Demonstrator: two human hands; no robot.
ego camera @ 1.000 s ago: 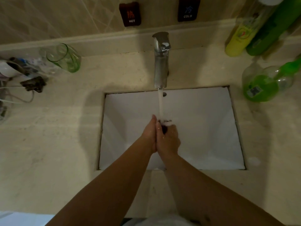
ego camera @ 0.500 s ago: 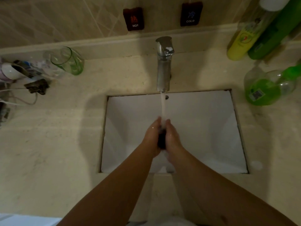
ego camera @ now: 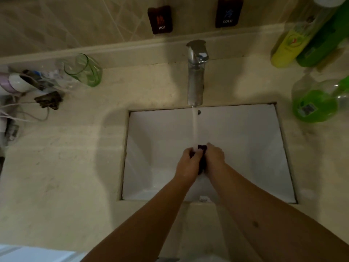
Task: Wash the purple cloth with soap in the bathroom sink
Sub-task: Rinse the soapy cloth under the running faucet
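Two hands together over the sink point(ego camera: 245, 148): left hand point(ego camera: 188, 163) and right hand point(ego camera: 214, 159), fingers curled, clamped on the cloth point(ego camera: 202, 161) bunched between them. Dark, wet wad, showing only as a narrow strip between the palms and a small tuft at the top by the fingertips. Held above the middle of the white basin, right under the water stream point(ego camera: 194, 127), landing on the wad's top beside the left fingers. Both forearms reaching in from the bottom edge, crossing the front rim. Directly behind, a chrome tap point(ego camera: 196, 76), standing on the counter point(ego camera: 66, 167) at the basin's back edge, running. Further back on the tiled wall, a HOT tag point(ego camera: 160, 19) left of the tap and a COLD tag point(ego camera: 227, 13) right of it. Off to the right, a clear bottle point(ego camera: 317, 103) with green liquid lying near the basin's back right corner; behind it, a yellow bottle point(ego camera: 289, 48) and a green bottle point(ego camera: 324, 40) side by side against the wall. Off to the left, a green glass point(ego camera: 85, 70) tipped on its side, then a white appliance point(ego camera: 15, 84), a dark clump point(ego camera: 49, 100) and loose white cords point(ego camera: 24, 114) at the far edge.
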